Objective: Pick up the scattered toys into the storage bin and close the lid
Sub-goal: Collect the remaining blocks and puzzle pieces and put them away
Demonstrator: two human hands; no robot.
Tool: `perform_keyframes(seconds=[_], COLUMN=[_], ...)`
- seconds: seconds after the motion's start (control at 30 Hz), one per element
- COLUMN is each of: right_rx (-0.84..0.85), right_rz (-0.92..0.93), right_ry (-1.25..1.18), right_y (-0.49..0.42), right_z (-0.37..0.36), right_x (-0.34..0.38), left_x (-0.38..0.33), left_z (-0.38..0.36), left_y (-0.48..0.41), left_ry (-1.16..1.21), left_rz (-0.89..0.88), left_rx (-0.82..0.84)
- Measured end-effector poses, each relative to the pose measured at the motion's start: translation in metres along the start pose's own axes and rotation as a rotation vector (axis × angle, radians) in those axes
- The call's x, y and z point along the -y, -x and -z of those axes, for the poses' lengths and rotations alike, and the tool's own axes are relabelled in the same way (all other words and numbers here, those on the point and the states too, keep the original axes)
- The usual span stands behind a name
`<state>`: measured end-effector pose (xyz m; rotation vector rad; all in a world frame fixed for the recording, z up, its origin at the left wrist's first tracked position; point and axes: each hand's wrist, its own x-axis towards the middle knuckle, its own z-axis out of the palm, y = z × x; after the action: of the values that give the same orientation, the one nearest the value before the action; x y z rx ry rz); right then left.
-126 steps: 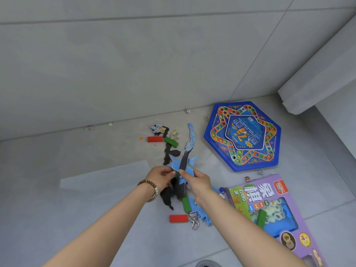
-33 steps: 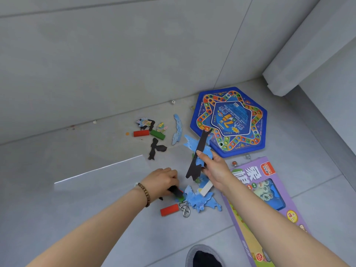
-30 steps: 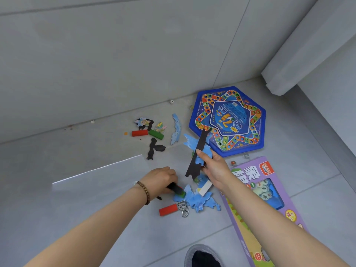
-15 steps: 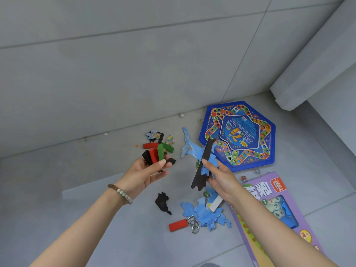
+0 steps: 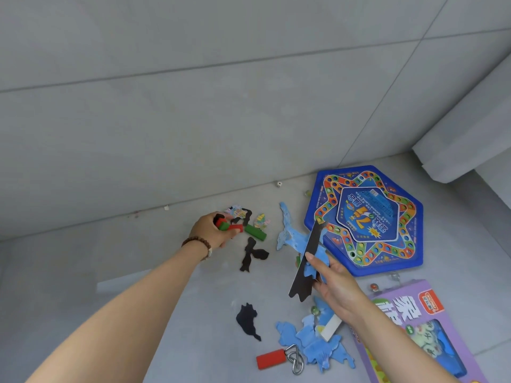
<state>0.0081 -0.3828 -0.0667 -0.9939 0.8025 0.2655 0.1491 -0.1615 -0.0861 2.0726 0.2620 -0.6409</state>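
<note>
Where the game board point(image 5: 367, 219) is lying: at the foot of the grey wall, blue and six-sided; we are placing everything else from it.
Left hand point(image 5: 213, 230): we are reaching well left of the board, our fingers curling round small red and green blocks point(image 5: 224, 225) with something black among them; a bead bracelet point(image 5: 197, 243) is sitting on the wrist.
Right hand point(image 5: 336, 286): we are holding it up over the board's near-left corner, thumb and fingers pinching a long black strip point(image 5: 307, 266) together with blue pieces point(image 5: 318, 255).
Green block point(image 5: 255, 232): lying on the floor left of the board, just beside our left fingertips; we cannot tell whether they are touching.
Black cut-out point(image 5: 251, 255): lying between our left hand and the board.
Second black cut-out point(image 5: 247, 320): lying nearer us, left of the board.
Blue heap point(image 5: 312, 341): lying on our side of the board, below our right wrist, with a red block point(image 5: 271, 359) and a metal ring puzzle point(image 5: 296, 359) at its left edge.
Purple box point(image 5: 414, 327): lying just on our side of the board.
</note>
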Motion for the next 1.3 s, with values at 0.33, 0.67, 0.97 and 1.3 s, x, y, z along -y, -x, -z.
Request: perform_keyframes(seconds=[0.33,0.67,0.97,1.3], right_rx=[-0.044,-0.032,-0.028,-0.029], right_rz=[-0.01,-0.01,-0.017,-0.034], right_ry=[-0.023,-0.066,-0.062,-0.055], right_y=[-0.004,0.0,-0.003,-0.011], right_z=[0.003,0.005,-0.001,-0.011], right_x=[0.007,0.008,0.008,0.009], left_x=[-0.001,-0.034,-0.025,-0.007], left_z=[-0.005,-0.006,-0.007,-0.023], left_y=[-0.011,0.029,0.023,-0.007], left_ry=[-0.157,1.071,0.986,-0.427], left_rz=[-0.096,0.185,0.185,-0.235], left_rx=[-0.03,0.376,0.316,0.092])
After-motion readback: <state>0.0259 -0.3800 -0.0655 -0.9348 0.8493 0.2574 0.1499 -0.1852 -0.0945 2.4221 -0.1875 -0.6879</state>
